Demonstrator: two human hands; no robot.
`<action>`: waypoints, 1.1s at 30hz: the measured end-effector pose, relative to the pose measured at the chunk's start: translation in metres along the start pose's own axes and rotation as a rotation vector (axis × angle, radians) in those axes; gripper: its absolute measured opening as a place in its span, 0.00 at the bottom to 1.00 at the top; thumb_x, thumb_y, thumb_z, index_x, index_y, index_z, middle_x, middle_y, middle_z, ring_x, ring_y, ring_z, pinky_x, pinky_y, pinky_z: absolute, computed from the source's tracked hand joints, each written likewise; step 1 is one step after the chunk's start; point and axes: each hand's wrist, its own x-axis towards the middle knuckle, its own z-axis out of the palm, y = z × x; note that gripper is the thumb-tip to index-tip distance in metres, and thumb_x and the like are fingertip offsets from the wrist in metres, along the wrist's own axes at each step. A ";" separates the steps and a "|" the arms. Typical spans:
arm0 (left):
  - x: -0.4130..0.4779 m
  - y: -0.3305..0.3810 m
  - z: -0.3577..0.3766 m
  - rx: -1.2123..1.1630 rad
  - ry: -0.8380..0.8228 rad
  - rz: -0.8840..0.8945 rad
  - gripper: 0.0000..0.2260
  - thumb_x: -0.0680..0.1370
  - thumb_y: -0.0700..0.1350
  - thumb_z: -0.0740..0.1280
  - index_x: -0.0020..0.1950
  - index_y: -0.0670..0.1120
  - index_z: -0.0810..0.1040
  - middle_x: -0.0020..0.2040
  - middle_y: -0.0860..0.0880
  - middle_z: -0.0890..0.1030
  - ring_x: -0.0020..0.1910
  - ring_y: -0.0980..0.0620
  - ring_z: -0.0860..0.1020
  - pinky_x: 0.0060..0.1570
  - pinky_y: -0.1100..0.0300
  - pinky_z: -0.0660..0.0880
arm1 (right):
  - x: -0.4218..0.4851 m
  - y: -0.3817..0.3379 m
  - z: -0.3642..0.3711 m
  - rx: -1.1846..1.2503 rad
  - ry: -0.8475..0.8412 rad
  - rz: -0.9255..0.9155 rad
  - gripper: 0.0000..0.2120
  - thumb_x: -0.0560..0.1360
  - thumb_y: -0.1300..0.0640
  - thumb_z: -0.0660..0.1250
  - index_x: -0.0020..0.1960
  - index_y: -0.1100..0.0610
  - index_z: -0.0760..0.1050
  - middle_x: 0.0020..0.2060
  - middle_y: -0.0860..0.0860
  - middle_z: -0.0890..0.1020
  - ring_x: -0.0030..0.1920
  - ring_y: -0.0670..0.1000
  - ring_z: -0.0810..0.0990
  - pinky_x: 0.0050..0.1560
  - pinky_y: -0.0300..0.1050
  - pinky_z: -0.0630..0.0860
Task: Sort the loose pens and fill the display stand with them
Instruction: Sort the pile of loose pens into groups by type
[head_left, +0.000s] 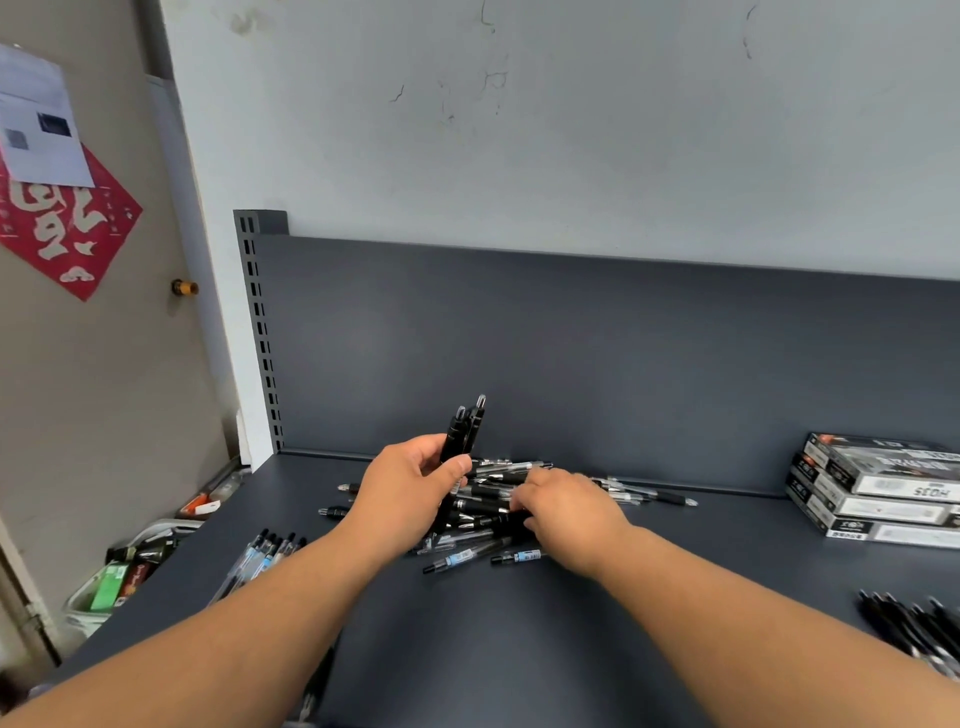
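A heap of loose pens (488, 525), black and clear-bodied, lies in the middle of the dark grey shelf (467, 649). My left hand (410, 488) grips a small bunch of black pens (465, 428) that stick upright above the heap. My right hand (566, 512) reaches down into the heap, its fingers curled among the black pens; whether it holds one is hidden. A sorted row of blue-labelled clear pens (265, 558) lies at the left. Another group of black pens (919, 631) lies at the right edge. No display stand shows.
Three stacked pen boxes (878, 491) stand at the back right of the shelf. The shelf's upright back panel (571, 353) rises behind the heap. A bin with bottles and packets (124, 571) sits on the floor at the left, beside a door.
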 end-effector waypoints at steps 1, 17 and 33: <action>0.000 0.000 0.000 -0.015 -0.002 -0.004 0.06 0.78 0.46 0.67 0.52 0.55 0.80 0.41 0.54 0.85 0.39 0.67 0.80 0.41 0.72 0.73 | -0.002 0.000 -0.001 -0.005 0.015 0.003 0.15 0.80 0.56 0.60 0.66 0.50 0.72 0.60 0.50 0.74 0.62 0.54 0.72 0.59 0.47 0.68; -0.013 0.038 0.064 -0.021 -0.210 0.198 0.08 0.78 0.44 0.67 0.51 0.58 0.81 0.42 0.58 0.84 0.39 0.67 0.79 0.37 0.76 0.70 | -0.076 0.006 -0.061 1.168 0.400 0.410 0.06 0.79 0.55 0.64 0.49 0.53 0.80 0.36 0.46 0.79 0.36 0.44 0.74 0.40 0.37 0.71; -0.057 0.134 0.283 -0.133 -0.356 0.063 0.11 0.77 0.55 0.66 0.42 0.50 0.82 0.28 0.56 0.70 0.29 0.57 0.69 0.39 0.56 0.74 | -0.248 0.223 -0.063 1.118 0.384 0.718 0.11 0.78 0.49 0.63 0.46 0.56 0.76 0.35 0.52 0.76 0.32 0.47 0.74 0.36 0.43 0.70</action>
